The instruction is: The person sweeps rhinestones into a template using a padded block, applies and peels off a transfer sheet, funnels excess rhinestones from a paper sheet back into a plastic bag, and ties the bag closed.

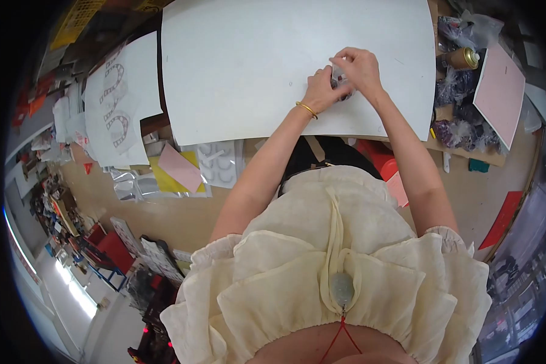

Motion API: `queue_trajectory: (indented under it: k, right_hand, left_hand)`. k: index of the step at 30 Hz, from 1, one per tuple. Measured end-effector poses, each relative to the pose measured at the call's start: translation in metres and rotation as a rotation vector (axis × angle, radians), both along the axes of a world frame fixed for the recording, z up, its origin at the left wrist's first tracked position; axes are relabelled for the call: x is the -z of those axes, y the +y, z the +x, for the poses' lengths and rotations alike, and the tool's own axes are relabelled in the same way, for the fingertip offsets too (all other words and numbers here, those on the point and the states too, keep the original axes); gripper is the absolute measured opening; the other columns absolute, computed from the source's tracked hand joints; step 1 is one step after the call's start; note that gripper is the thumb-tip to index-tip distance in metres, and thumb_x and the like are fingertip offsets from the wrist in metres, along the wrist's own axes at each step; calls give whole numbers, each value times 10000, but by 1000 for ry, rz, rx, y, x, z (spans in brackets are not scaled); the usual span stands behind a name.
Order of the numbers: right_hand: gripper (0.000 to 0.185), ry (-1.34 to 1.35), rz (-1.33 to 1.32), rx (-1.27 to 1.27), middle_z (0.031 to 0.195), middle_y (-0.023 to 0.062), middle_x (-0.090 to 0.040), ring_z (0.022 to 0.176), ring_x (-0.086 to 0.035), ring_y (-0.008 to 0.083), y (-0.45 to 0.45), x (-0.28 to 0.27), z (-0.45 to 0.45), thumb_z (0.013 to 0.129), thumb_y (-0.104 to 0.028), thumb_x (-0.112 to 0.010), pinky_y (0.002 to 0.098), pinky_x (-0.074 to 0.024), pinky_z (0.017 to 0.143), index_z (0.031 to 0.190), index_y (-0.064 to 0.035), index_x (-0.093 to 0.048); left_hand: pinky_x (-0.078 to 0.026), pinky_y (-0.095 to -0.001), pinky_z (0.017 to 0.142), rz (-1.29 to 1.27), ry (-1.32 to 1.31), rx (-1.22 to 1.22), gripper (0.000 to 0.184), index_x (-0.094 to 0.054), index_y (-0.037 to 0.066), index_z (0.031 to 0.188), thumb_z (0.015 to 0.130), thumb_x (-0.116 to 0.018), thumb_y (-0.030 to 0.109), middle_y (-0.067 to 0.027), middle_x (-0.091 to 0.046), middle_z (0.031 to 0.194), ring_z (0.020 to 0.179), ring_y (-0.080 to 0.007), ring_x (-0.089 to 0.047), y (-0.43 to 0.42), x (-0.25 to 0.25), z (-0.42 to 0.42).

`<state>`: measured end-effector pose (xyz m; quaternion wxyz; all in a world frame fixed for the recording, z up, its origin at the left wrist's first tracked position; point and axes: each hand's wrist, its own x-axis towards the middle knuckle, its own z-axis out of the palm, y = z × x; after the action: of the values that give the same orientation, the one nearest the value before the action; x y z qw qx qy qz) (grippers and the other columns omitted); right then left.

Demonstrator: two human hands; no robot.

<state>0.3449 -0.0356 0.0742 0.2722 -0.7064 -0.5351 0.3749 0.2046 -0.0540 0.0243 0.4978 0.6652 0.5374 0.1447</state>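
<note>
Over the white board [236,67] on the table, both of my hands are close together around a small clear packet [338,75] with dark and reddish bits showing in it. My left hand [320,90], below a gold bangle, grips the packet's left side. With fingers bent in a pinch, my right hand [359,68] is at its upper right edge. The fingers cover much of the packet, so its exact contents cannot be made out.
Right of the board are a spray can [461,59], bagged dark items [458,130] and a pink sheet [500,91]. Printed sheets [112,103] lie to the left. Below them are yellow and pink papers [179,170] and clear plastic sleeves.
</note>
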Motion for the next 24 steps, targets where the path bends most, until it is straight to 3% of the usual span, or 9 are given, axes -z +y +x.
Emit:
queue_trajectory:
  k: [5,10,11,15,17,20,22,23,24]
  right_hand:
    - [86,376,-106,173,708,31,-576,636,-491,137,-19,25,27,807,-90,-699,251,-415,651,749,-39,-662]
    - [115,832,-245,365,756,12,-568,702,-488,117,-42,49,55,859,-72,-655,231,-400,746,754,-49,-614]
    - [115,830,-242,366,756,12,-568,702,-488,117,-44,44,53,859,-72,-655,231,-400,746,754,-49,-614]
    - [42,10,422,-304,821,-10,-581,744,-499,138,-64,16,31,867,-61,-630,252,-395,789,827,-67,-625]
    - [37,-101,596,-404,812,-13,-598,721,-515,172,-47,1,21,870,-71,-620,264,-410,744,841,-82,-640]
    - [26,-78,471,-327,736,13,-598,657,-519,191,-16,-2,-1,843,-88,-653,281,-426,664,823,-72,-649]
    - [109,-141,214,-146,634,41,-580,548,-493,186,14,4,-11,820,-118,-692,292,-416,544,778,-28,-645]
    - [109,-140,216,-138,634,41,-580,548,-493,186,27,23,0,820,-118,-692,292,-416,544,778,-28,-645]
    - [158,119,-19,40,595,41,-557,512,-466,169,38,42,13,828,-130,-698,286,-400,508,736,-20,-631]
  left_hand:
    - [-474,-274,672,381,-70,89,294,-632,7,1028,813,-738,178,-63,-660,862,670,-160,-557,-5,26,-10]
    - [-480,-297,759,24,-331,-152,296,-663,23,971,714,-791,96,-108,-673,855,744,-219,-557,4,27,-14]
    - [-480,-297,759,26,-334,-150,296,-663,23,971,714,-791,96,-108,-673,855,744,-219,-557,9,28,-14]
    - [-485,-290,730,-72,-414,-236,246,-683,18,912,692,-791,41,-93,-678,847,721,-218,-568,19,32,-16]
    - [-486,-288,723,20,-373,-219,242,-682,18,908,693,-790,36,-90,-680,844,717,-211,-573,18,32,-13]
    - [-489,-283,705,276,-266,-142,229,-681,19,897,694,-785,22,-79,-683,833,707,-191,-586,10,34,-6]
    - [-493,-283,706,254,-249,-107,243,-686,20,917,694,-784,19,-76,-686,836,713,-185,-593,6,35,-8]
    - [-498,-282,707,236,-235,-89,258,-692,21,936,695,-783,15,-73,-690,839,718,-179,-599,4,34,-9]
    - [-502,-282,708,218,-220,-76,274,-698,22,956,696,-781,11,-70,-694,842,723,-172,-606,4,34,-11]
